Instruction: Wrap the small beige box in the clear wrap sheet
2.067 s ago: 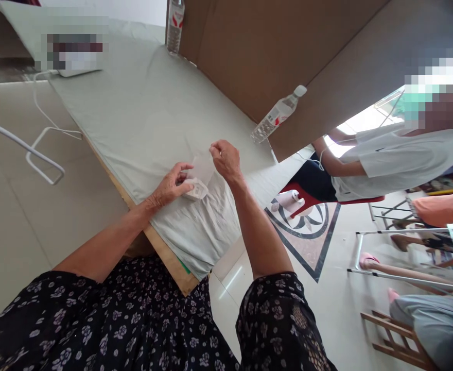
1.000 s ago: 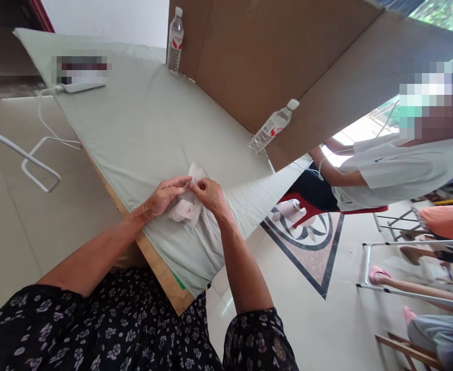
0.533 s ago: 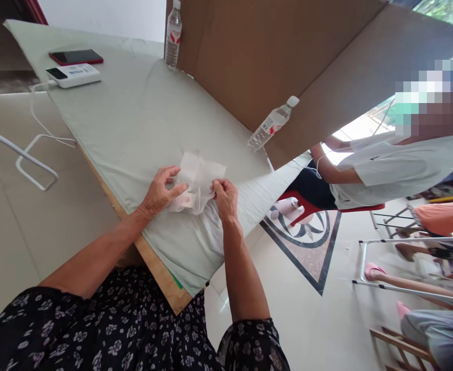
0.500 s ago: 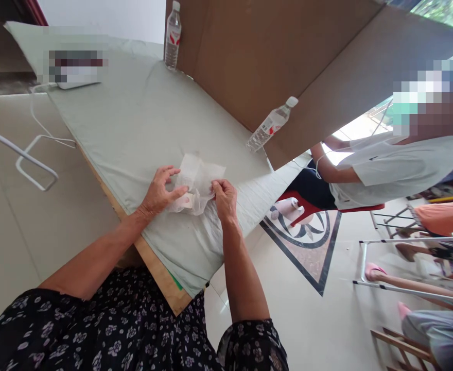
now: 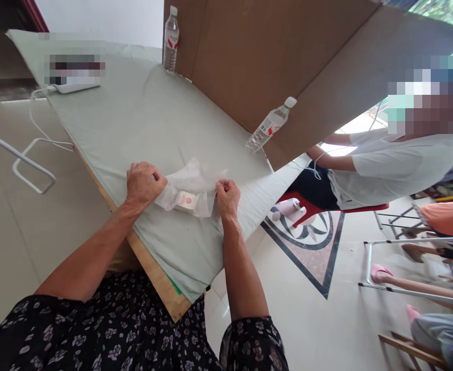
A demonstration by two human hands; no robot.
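A thin, see-through white tissue sheet lies stretched on the pale green cloth of the table, draped over a small white packet with pink print. My left hand is closed, pinching the sheet's left end. My right hand is closed as well and grips the sheet's right end. The two hands are apart, with the packet between them.
Two plastic water bottles stand against a brown cardboard wall. A white device with a cable lies at the far left corner. A seated person in a white shirt is to the right; the table's wooden edge is near me.
My hands have moved apart, drawing the bunched sheet out flat sideways over the packet. My left hand went from spread fingers to a closed pinch.
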